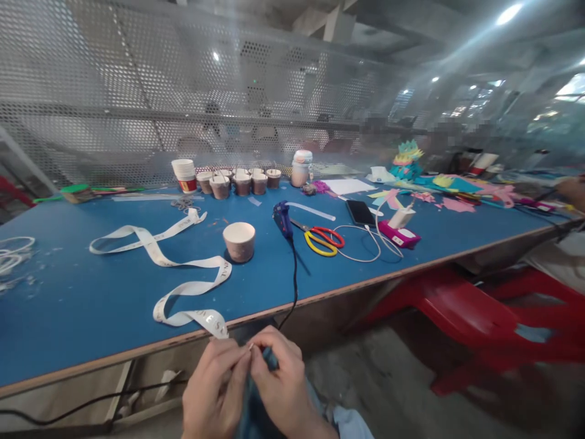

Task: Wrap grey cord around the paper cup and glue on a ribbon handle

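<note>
My left hand (214, 387) and my right hand (278, 381) meet below the front edge of the blue table (91, 305), over my lap. Both have fingertips pinched together around the end of a white printed ribbon (183, 286) that hangs off the table edge. The ribbon snakes back across the tabletop to the left. A paper cup (239, 241) stands upside down just behind the ribbon. A blue glue gun (283, 218) lies beside it, its black cord running off the edge near my hands.
Red-and-yellow scissors (322, 239), a phone (360, 212), a white charger cable and a pink box (398, 235) lie to the right. Several cups (237, 182) stand at the back before a perforated metal screen. Red plastic stools (461, 311) sit right, with another person's arm at the far right.
</note>
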The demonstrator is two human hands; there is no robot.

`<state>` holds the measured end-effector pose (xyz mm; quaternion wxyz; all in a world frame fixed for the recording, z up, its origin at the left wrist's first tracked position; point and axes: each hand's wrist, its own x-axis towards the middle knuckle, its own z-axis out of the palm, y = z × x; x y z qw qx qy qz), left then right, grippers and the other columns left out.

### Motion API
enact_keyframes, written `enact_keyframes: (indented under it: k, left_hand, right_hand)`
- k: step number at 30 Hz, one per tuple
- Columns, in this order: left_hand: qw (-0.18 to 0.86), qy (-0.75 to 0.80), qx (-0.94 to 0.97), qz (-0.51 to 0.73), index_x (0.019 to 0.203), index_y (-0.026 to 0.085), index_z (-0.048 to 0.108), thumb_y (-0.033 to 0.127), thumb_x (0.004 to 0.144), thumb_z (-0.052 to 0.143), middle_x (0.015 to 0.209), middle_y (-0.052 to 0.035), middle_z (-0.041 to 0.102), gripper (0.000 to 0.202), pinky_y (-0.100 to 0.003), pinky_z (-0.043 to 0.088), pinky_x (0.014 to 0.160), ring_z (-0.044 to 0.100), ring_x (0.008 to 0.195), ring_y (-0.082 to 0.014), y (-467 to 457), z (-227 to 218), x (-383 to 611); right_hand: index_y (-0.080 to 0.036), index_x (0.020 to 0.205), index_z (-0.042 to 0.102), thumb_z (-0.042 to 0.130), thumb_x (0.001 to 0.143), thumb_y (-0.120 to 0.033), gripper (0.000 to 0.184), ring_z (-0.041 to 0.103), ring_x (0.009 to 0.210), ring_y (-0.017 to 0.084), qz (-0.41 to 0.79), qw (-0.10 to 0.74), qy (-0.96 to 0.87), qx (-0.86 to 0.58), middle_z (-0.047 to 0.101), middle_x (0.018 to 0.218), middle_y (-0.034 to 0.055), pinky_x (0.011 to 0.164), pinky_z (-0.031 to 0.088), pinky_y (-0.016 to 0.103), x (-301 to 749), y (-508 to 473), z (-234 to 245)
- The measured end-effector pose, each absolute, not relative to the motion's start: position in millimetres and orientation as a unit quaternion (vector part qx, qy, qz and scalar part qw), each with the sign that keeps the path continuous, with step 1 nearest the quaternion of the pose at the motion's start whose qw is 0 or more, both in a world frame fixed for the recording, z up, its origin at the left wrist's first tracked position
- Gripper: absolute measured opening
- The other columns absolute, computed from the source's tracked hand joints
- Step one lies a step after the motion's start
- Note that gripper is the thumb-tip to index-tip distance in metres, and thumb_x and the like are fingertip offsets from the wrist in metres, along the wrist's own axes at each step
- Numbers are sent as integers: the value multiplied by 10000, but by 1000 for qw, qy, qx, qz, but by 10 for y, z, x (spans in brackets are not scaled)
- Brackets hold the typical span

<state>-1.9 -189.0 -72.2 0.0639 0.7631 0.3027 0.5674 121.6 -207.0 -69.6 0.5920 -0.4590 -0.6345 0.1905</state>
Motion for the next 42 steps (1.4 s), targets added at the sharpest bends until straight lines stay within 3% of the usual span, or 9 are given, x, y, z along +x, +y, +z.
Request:
enact_keyframes:
  k: [4, 9, 14, 18, 22, 26, 31, 37, 42]
  left_hand:
    - [32, 292, 773, 562, 979, 148, 599, -15, 804, 565, 828, -41, 625, 242, -195, 540, 703, 640, 729, -109, -1954, -754, -18]
    - [81, 305, 768, 557, 968, 162, 589, 10, 819, 557, 822, -44, 600, 215, -190, 532, 623, 627, 704, -111, -1974, -752, -41]
    - [101, 284, 769, 564, 960, 163, 600, -1, 807, 561, 837, -46, 603, 228, -191, 526, 632, 626, 717, -114, -1995, -732, -17]
    - [135, 288, 722, 615, 920, 175, 612, -12, 791, 566, 824, -35, 619, 231, -223, 512, 667, 616, 746, -131, -2036, -696, -7]
    - [251, 372, 636, 627, 792, 183, 598, 60, 830, 570, 800, -30, 605, 132, -248, 479, 685, 586, 782, -148, -2017, -662, 6]
    - [354, 392, 539, 656, 739, 184, 590, 173, 848, 594, 750, -10, 571, 109, -247, 454, 641, 550, 707, -134, -1942, -699, 51]
    - [398, 381, 511, 659, 747, 184, 606, 174, 839, 613, 766, -12, 566, 92, -247, 452, 664, 544, 744, -137, -1915, -747, 70]
    - [338, 396, 595, 612, 792, 189, 627, 129, 849, 591, 792, -18, 590, 90, -241, 468, 665, 565, 756, -132, -1961, -697, 42]
    - [255, 378, 659, 599, 858, 189, 631, 62, 829, 593, 808, -10, 599, 136, -259, 477, 691, 580, 766, -128, -1954, -648, 50]
  right_hand:
    - [-194, 752, 558, 534, 851, -151, 111, 538, 618, 103, 265, 608, -599, -448, 555, 676, -18, 577, 442, 195, 1192, -2083, -696]
    - [-208, 875, 575, 579, 848, -132, 80, 546, 727, 115, 255, 604, -632, -413, 570, 827, 5, 659, 452, 216, 1257, -2126, -707]
    - [-204, 795, 562, 555, 847, -114, 104, 535, 737, 123, 274, 620, -612, -407, 545, 781, -2, 663, 427, 230, 1290, -2109, -735]
    - [-195, 671, 508, 523, 851, -147, 187, 454, 563, 94, 409, 661, -483, -402, 473, 645, -36, 543, 367, 224, 1274, -2033, -774]
    - [-201, 774, 584, 560, 838, -218, 70, 483, 542, 91, 498, 658, -432, -363, 539, 701, -27, 552, 405, 238, 1260, -2038, -740]
    - [-215, 856, 627, 561, 827, -207, 72, 560, 673, 123, 425, 638, -503, -399, 599, 845, 17, 602, 468, 250, 1230, -2075, -677]
    - [-224, 891, 616, 577, 816, -141, 118, 581, 758, 132, 325, 630, -566, -421, 602, 863, 18, 663, 493, 252, 1173, -2065, -668]
    - [-207, 838, 616, 590, 805, -127, 91, 576, 688, 123, 246, 607, -601, -458, 621, 809, 12, 621, 484, 246, 1157, -2036, -611]
    - [-209, 788, 607, 570, 802, -137, 81, 576, 709, 140, 270, 606, -579, -475, 615, 781, 19, 639, 481, 266, 1162, -2030, -586]
